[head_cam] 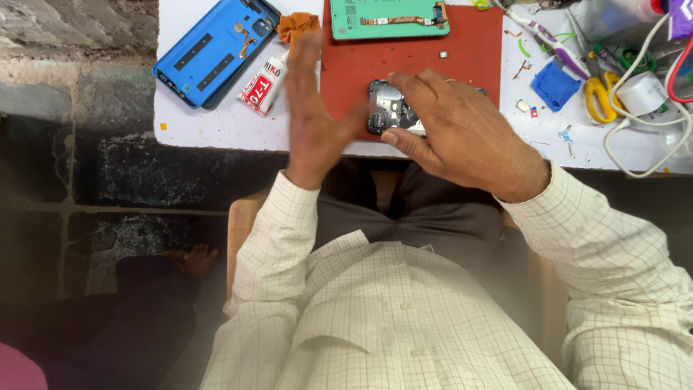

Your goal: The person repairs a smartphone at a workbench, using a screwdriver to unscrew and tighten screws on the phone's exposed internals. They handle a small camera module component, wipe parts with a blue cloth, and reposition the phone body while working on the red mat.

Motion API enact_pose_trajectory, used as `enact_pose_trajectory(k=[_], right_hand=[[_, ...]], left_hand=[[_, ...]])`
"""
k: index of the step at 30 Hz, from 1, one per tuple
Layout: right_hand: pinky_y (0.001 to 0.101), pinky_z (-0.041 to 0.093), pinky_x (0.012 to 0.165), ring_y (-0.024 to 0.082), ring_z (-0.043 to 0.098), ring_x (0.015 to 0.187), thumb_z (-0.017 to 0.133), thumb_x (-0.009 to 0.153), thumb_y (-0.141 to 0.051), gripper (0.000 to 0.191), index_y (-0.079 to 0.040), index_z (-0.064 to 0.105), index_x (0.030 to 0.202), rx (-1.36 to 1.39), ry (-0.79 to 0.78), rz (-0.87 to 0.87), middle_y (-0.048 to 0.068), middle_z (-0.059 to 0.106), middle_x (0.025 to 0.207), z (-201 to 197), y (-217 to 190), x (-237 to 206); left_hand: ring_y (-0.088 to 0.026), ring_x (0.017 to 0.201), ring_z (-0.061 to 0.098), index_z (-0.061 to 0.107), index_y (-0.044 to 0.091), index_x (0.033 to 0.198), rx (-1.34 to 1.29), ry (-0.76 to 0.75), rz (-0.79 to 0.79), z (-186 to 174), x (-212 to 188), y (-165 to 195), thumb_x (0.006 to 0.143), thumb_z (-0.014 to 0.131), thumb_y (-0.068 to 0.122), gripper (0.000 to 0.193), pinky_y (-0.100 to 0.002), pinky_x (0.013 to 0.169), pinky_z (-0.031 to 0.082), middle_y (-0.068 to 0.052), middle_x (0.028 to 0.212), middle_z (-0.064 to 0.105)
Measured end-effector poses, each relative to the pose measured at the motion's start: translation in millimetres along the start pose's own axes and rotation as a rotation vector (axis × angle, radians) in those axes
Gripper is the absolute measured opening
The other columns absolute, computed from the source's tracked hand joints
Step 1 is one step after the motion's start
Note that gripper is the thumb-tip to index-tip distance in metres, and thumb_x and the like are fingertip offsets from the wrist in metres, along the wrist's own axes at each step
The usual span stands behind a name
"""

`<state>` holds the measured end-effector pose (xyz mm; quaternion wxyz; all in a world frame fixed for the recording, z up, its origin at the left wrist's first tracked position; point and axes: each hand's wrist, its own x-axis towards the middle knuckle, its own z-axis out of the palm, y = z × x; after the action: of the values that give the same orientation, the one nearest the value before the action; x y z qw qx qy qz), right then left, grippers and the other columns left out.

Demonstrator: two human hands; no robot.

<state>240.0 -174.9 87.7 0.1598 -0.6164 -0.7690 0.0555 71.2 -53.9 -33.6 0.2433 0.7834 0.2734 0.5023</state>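
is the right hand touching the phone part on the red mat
Touching: the head view shows the right hand resting over the dark phone part, fingers on it.

The person wears a cream long-sleeved shirt with a fine brown check, buttoned down the front, cuffs closed at both wrists. Dark grey trousers show below it. A thin ring sits on the right hand (462, 133).

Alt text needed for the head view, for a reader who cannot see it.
The right hand covers an opened dark phone body on a red work mat, while the left hand stands edge-up beside it. A blue phone back cover and a glue tube lie left.
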Motion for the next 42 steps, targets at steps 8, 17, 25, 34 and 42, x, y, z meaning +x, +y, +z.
enact_pose_trajectory(k=[8, 17, 25, 34, 42], right_hand=[[0.0485, 0.052, 0.079, 0.042, 0.064, 0.094, 0.069, 0.095, -0.020, 0.053, 0.003, 0.052, 0.140, 0.022, 0.052, -0.037, 0.024, 0.059, 0.113, -2, 9, 1], [0.0486, 0.052, 0.076, 0.040, 0.066, 0.095, 0.071, 0.084, 0.001, 0.038, -0.003, 0.065, 0.121, 0.045, -0.023, 0.068, 0.018, 0.067, 0.108, 11, 20, 10], [0.0472, 0.054, 0.077, 0.039, 0.067, 0.092, 0.075, 0.088, -0.002, 0.030, -0.002, 0.065, 0.116, 0.126, 0.106, 0.047, 0.017, 0.068, 0.105, 18, 22, 11], [0.0370, 0.056, 0.076, 0.027, 0.071, 0.088, 0.076, 0.091, 0.002, 0.030, -0.002, 0.064, 0.119, 0.280, 0.234, 0.044, 0.015, 0.067, 0.108, 27, 24, -16], [0.0228, 0.057, 0.089, 0.011, 0.065, 0.100, 0.074, 0.108, 0.009, 0.031, 0.005, 0.057, 0.133, 0.746, 0.617, 0.286, 0.010, 0.064, 0.111, 32, 69, -65]], left_hand=[[-0.028, 0.154, 0.042, 0.036, 0.015, 0.160, 0.045, -0.057, -0.027, 12, -8, -7, 0.096, 0.084, 0.007, 0.080, -0.043, 0.130, 0.037, -0.009, 0.165, 0.041], [-0.034, 0.124, 0.052, 0.041, 0.013, 0.153, 0.053, -0.476, 0.006, 9, -1, -4, 0.068, 0.091, 0.022, 0.099, -0.047, 0.103, 0.040, -0.014, 0.152, 0.051], [-0.030, 0.122, 0.054, 0.043, 0.015, 0.153, 0.058, -0.470, -0.007, 9, 1, -6, 0.074, 0.090, 0.023, 0.092, -0.045, 0.102, 0.041, -0.006, 0.142, 0.061], [-0.033, 0.124, 0.055, 0.048, 0.011, 0.147, 0.013, -0.454, 0.036, 5, 2, -13, 0.074, 0.090, 0.022, 0.085, -0.046, 0.100, 0.044, -0.011, 0.139, 0.060], [-0.028, 0.100, 0.066, 0.068, 0.006, 0.104, 0.098, -0.415, -0.054, 58, 49, -37, 0.090, 0.078, 0.016, 0.020, -0.041, 0.086, 0.052, -0.010, 0.104, 0.066]])
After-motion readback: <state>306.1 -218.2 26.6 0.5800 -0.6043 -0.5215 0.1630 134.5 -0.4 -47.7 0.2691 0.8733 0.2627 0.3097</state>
